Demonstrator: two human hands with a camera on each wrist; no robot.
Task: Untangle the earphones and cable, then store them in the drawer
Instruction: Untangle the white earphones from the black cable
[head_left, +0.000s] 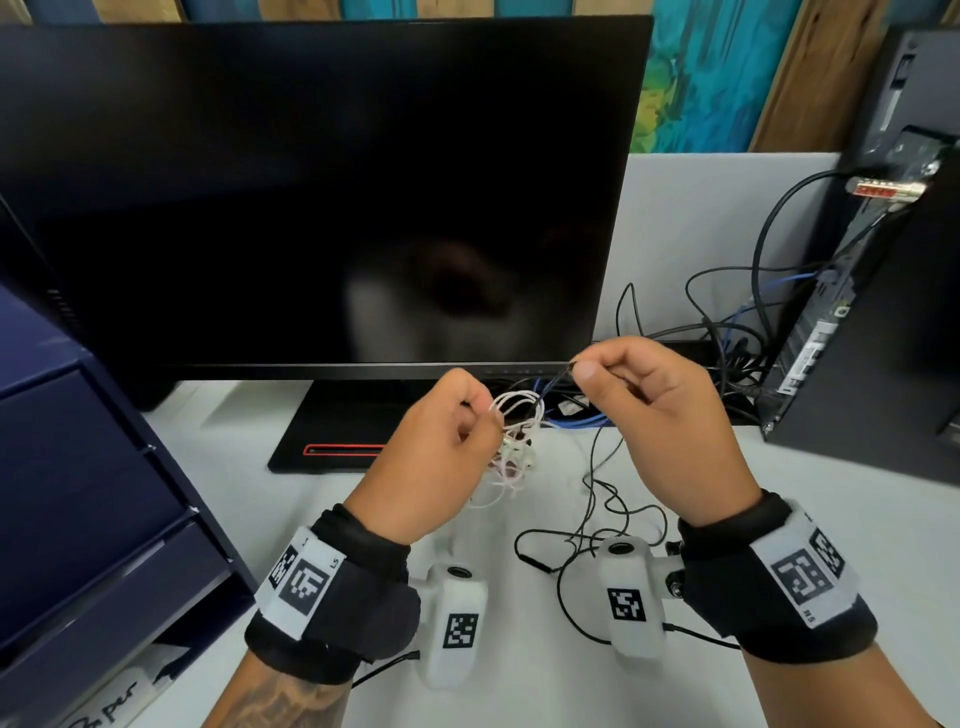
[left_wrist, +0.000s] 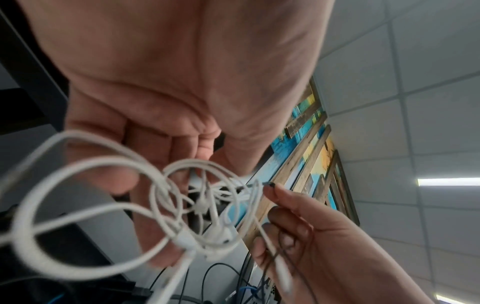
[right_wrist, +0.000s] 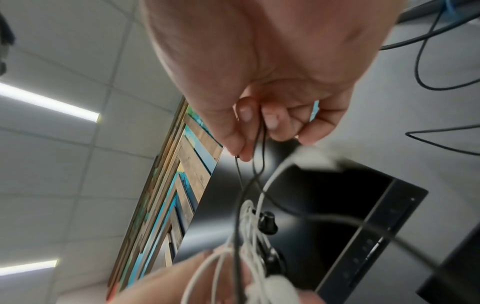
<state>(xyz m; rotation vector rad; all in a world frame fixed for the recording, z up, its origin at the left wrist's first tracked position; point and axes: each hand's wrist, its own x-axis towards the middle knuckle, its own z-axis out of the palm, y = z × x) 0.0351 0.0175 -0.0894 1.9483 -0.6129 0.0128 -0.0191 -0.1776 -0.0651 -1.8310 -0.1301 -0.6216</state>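
Both hands raised above the white desk (head_left: 519, 691), before one dark monitor (head_left: 322, 192). Left hand (head_left: 441, 457) pinches the bundle of white earphones (head_left: 514, 415); loops hang below its fingers. Right hand (head_left: 654, 421), just beside, pinches one thin black cable (head_left: 597, 499) between thumb and forefinger; it trails to the desk, still threaded through the white loops. Blue drawer unit (head_left: 78, 467) at left: two fronts visible.

A white surface (head_left: 545, 691) carries a dark monitor (head_left: 311, 197), a black computer tower (head_left: 883, 312) at the right and navy drawers (head_left: 78, 493) at the left. Behind stands a wall of wood and teal planks (head_left: 727, 78). Overhead, ceiling tiles (left_wrist: 428, 72) hold strip lights (right_wrist: 49, 102).
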